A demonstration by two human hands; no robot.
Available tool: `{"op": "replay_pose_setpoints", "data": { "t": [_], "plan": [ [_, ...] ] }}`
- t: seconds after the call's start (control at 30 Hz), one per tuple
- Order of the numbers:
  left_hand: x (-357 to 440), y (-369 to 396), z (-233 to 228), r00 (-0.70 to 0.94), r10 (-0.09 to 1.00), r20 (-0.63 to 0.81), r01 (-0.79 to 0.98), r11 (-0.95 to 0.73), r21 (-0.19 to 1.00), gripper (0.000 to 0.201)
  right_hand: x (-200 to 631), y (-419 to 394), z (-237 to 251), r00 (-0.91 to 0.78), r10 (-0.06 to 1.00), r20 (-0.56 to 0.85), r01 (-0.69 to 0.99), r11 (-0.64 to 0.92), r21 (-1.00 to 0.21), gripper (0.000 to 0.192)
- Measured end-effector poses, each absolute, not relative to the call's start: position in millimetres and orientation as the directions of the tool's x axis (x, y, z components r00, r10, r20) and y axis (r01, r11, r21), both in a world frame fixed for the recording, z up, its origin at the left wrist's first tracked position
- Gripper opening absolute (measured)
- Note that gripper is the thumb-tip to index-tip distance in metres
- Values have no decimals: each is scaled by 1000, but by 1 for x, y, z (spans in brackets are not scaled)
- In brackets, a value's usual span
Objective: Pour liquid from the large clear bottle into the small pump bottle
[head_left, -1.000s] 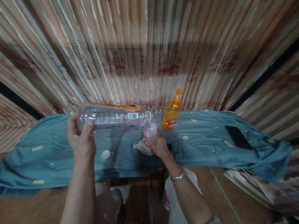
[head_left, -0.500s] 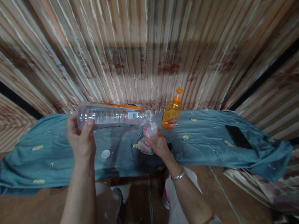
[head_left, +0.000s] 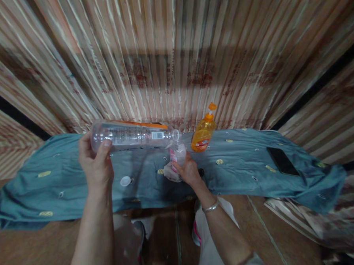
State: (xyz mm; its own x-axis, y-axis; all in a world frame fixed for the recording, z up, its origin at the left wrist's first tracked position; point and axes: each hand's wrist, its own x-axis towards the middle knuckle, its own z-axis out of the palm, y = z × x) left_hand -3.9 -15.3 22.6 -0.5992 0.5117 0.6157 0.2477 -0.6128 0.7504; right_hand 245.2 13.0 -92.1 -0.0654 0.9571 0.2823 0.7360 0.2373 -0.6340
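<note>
Hardly any change from half a second ago: both hands and both containers in the same places, the whole view only nudged a shade.

Left hand raised over the teal cloth, clamped round the base end of a large clear bottle. Bottle held on its side, roughly level, thumb pressed across the near face, the other fingers wrapped behind and hidden. Open mouth pointing to the right, ending right above a small clear container.

Right hand lower down, closed on that small container, fingers curled round its lower part, the pink-labelled upper part standing free above them. Container upright, its top just under the big bottle's mouth; touching or not, cannot tell. Something pale and crumpled just to the left of the right hand's fingers, blurred.

White cap lying on the cloth between the two hands, touched by neither. Orange pump bottle upright just beyond the small container. Dark phone flat on the cloth, well apart to the right. Metal bangle on the right wrist.
</note>
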Motion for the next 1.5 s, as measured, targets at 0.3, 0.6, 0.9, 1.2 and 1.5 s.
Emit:
{"op": "replay_pose_setpoints", "data": {
  "t": [0.3,0.6,0.9,1.2,1.5],
  "plan": [
    [2,-17,28,-636,511,579,160,-647,746,47,244,13,-90,-56,963,265,728,221,-649,69],
    [-3,-14,25,-590,520,618,220,-633,742,47,245,14,-89,-78,963,257,717,233,-657,70],
    [2,-15,29,-620,505,600,178,-655,735,47,245,12,-86,-72,963,259,722,229,-652,66],
    [2,-15,29,-619,511,596,179,-647,741,49,245,12,-86,-69,968,240,732,213,-647,68],
    [5,-16,31,-626,498,600,199,-642,740,47,245,13,-88,-60,964,259,725,220,-653,71]
  ]
}}
